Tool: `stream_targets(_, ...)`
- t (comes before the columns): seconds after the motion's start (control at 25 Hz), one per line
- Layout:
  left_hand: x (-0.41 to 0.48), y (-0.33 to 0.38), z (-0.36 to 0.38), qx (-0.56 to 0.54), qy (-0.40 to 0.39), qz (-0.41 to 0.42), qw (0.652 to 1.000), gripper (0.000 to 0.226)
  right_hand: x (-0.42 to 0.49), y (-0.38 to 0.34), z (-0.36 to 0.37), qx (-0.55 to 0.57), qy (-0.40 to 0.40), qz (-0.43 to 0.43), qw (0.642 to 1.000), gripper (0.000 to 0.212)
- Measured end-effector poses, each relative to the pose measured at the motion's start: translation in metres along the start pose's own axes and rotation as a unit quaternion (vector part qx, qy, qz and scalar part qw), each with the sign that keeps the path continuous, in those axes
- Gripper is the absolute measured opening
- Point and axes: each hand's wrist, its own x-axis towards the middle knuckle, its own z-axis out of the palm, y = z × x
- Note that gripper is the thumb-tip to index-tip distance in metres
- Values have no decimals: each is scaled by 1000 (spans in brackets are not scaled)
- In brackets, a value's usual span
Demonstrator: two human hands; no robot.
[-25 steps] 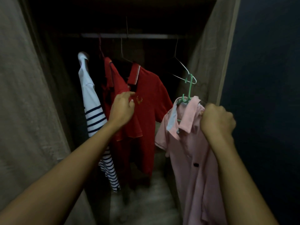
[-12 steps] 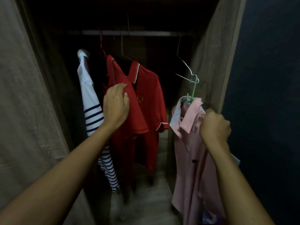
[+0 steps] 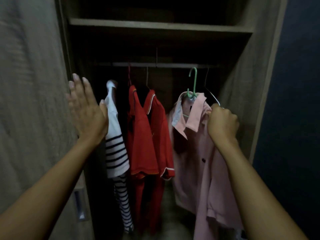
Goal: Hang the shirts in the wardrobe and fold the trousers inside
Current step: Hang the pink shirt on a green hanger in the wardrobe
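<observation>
My right hand grips the shoulder of a pink shirt on a green hanger. The hanger's hook is raised close to the wardrobe rail, just below it. My left hand is spread with straight fingers at the wardrobe's left edge, its thumb touching a white shirt with navy stripes. Two red polo shirts hang from the rail between the striped shirt and the pink one.
The wardrobe door stands open on the left with a recessed handle low down. A shelf runs above the rail. An empty wire hanger hangs behind the pink shirt. A dark blue wall is at the right.
My left hand let go of the red shirts and moved left, fingers spread. My right hand lifted the pink shirt, so the green hook is up near the rail.
</observation>
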Motion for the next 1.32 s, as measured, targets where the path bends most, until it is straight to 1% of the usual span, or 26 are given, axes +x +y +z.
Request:
stream_targets(0.2, 18, -20, 8, 4, 4, -44, 999, 76, 46, -44, 11, 9, 15, -30, 999, 28)
stream_targets(0.44, 18, -19, 17, -2, 6, -50, 999, 79, 94, -88, 33, 14, 15, -52, 998, 32)
stream_targets(0.64, 18, -17, 26, 10, 19, -64, 998, 82, 125, -114, 53, 1, -7, -72, 997, 35)
stream_targets(0.84, 18, -16, 28, 12, 25, -66, 997, 82, 117, -117, 83, -17, -37, -85, 996, 34)
stream_targets(1.08, 18, -15, 29, 18, 20, -69, 997, 81, 110, -115, 95, 11, -49, -111, 993, 33)
stream_targets(1.2, 17, -16, 26, 16, 11, -71, 997, 81, 101, -111, 91, 50, -77, -108, 990, 32)
stream_targets(1.32, 16, -20, 19, 0, -9, -53, 999, 81, 85, -105, 84, 86, -109, -92, 986, 33)
